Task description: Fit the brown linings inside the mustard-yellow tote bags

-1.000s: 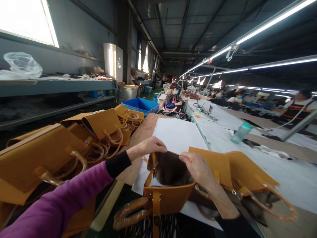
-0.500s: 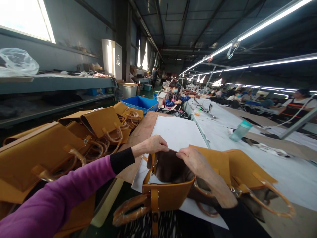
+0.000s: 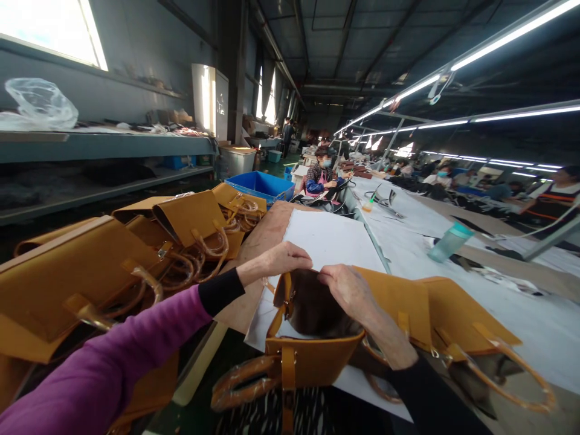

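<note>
A mustard-yellow handbag [image 3: 317, 359] stands open in front of me, its dark brown lining showing. My left hand [image 3: 287, 258] pinches the far rim of the bag from the left, fingers closed. My right hand [image 3: 348, 290] grips the same rim a short way to the right, thumb and fingers closed. The bag's near side faces me, with a strap and metal fittings, and a plastic-wrapped handle [image 3: 247, 380] sticks out to the left. Right of my right hand lie more yellow handbags [image 3: 466, 314] with wrapped handles.
Several yellow handbags [image 3: 77, 278] are piled on the left. A blue bin [image 3: 263, 186] stands beyond them. White sheet [image 3: 330, 235] covers the table ahead, and a teal bottle [image 3: 451, 243] is on the right. A co-worker [image 3: 321, 175] sits farther back.
The whole view has shifted slightly, so things appear a little farther right. Both hands stay on the bag's far rim, now slightly farther apart from my viewpoint's left edge.
</note>
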`<state>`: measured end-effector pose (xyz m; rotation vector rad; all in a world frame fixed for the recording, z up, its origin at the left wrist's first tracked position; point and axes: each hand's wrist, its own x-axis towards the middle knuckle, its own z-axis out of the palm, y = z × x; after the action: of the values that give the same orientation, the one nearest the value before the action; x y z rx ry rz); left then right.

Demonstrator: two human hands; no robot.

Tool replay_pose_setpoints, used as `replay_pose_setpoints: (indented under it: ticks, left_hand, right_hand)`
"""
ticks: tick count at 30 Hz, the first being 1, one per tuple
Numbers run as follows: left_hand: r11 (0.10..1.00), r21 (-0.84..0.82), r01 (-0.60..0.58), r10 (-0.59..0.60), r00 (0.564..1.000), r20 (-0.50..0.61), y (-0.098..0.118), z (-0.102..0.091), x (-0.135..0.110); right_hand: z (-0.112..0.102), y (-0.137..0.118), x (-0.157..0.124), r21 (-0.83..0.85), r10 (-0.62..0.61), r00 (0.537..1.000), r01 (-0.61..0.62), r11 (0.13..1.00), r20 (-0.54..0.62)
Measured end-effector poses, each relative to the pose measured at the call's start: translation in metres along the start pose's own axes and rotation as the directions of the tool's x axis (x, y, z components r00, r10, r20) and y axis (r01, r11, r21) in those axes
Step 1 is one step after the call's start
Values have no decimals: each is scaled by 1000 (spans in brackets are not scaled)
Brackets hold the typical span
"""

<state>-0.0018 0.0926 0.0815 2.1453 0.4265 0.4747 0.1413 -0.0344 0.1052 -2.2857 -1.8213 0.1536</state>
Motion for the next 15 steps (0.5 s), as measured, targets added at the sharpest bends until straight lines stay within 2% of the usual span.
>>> replay_pose_setpoints:
  ticks: [3,6,9,12,15]
  left_hand:
    - [1000,15,-2,3,998,-68,-10,-19,-8]
    - [999,20,-32,32,999,2,-13,-26,-16]
    - [1000,14,-25,24,998,59,-11,-18,-18]
    - [999,24,32,-32,999,3,-9,-7,-13]
    - [994,-14,112,-112,994,-17,-10,-4,-7]
  right_hand:
    - [0,-2,0,-18,9,1000,-9,1000,-4]
    - [0,-3,0,-17,-8,1000,8,1000,-9]
    - [0,-3,-1,-15,-16,1000,16,1000,-13]
    - [2,-2,-2,-14,-14,1000,14,1000,-18]
    - [3,0,-1,-15,-12,1000,11,1000,-26]
